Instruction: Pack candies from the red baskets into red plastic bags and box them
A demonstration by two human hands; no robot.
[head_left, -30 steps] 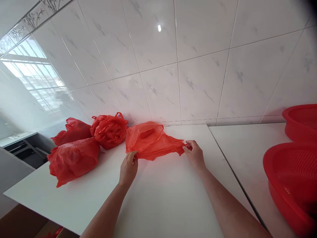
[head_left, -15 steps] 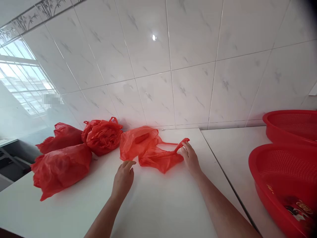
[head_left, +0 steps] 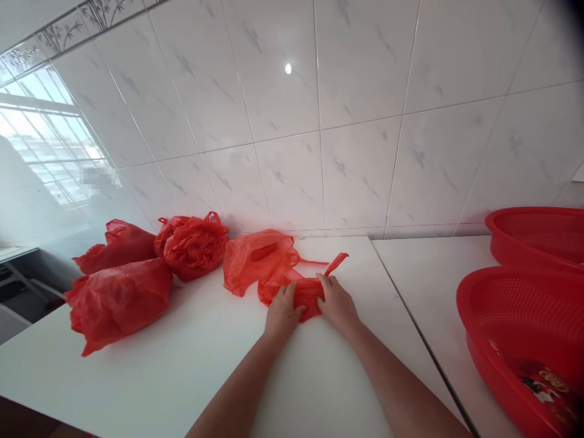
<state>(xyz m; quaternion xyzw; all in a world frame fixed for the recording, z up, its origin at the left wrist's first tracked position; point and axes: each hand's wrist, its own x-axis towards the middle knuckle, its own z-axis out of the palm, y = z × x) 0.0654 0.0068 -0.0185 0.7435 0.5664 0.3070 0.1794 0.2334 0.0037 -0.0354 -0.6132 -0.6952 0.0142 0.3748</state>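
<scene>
A thin red plastic bag [head_left: 269,261] lies crumpled on the white counter [head_left: 191,365] near the tiled wall. My left hand [head_left: 283,311] and my right hand [head_left: 336,303] rest side by side on its near edge, fingers curled and pinching the plastic. One bag handle [head_left: 336,263] sticks up just beyond my right hand. Something oblong shows dimly through the bag's far part.
Three filled, tied red bags sit at the left: one in front [head_left: 119,299], one behind it [head_left: 117,244], one by the wall [head_left: 195,244]. Two red perforated baskets stand at the right, one near [head_left: 524,328] and one farther back [head_left: 538,234]. A seam in the counter runs between.
My left hand moved right from the bare counter onto the bag. My right hand slid left from the handle, so both hands now meet on the bag's near edge.
</scene>
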